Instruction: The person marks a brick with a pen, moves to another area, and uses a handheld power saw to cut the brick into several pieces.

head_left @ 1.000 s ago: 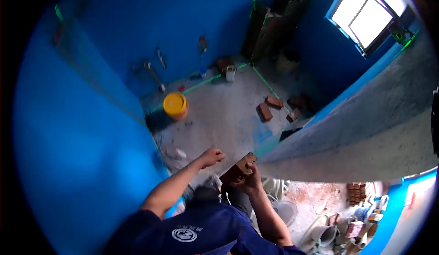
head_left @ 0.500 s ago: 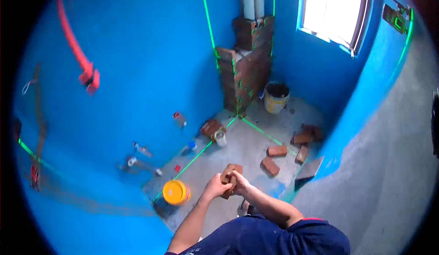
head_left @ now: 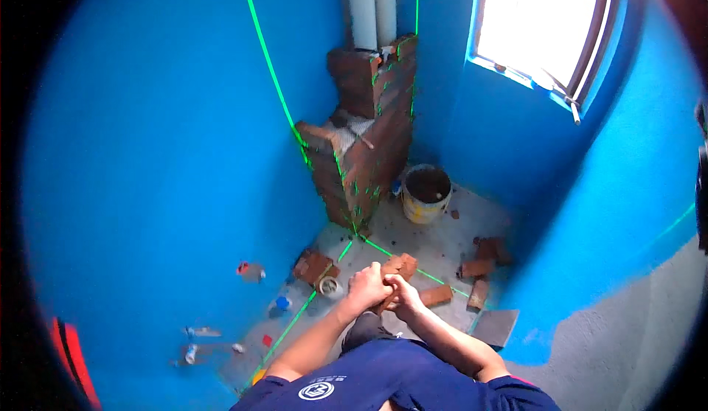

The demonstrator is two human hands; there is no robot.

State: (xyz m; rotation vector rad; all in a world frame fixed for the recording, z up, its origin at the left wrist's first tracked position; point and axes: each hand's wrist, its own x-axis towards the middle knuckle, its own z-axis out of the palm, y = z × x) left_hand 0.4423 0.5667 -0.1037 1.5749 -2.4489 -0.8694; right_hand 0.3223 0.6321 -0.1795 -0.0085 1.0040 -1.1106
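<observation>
Both my hands are closed on a reddish-brown brick (head_left: pixel 400 265), held out in front of my body above the floor. My left hand (head_left: pixel 368 290) wraps it from the left, and my right hand (head_left: pixel 404 297) grips it from the right, close against the left. The fingers cover much of it, so I cannot tell whether there is a second piece. Beyond it in the corner stands a stepped brick structure (head_left: pixel 376 157), its left part lower than the back part. Just right of my hands, another brick (head_left: pixel 436 295) lies on the floor.
Two pale pipes (head_left: pixel 363 13) rise behind the brickwork. A mortar-stained bucket (head_left: pixel 426 210) stands right of it. Several bricks (head_left: pixel 478 268) lie at the right, near a grey slab (head_left: pixel 495 328). More bricks (head_left: pixel 314 266) and a white round container (head_left: pixel 329 287) sit left. Green laser lines cross walls and floor.
My view has moved nearer the corner, and the brick structure looks larger. My hands still hold the brick, now farther forward. The yellow-lidded bucket has nearly left view behind my left arm.
</observation>
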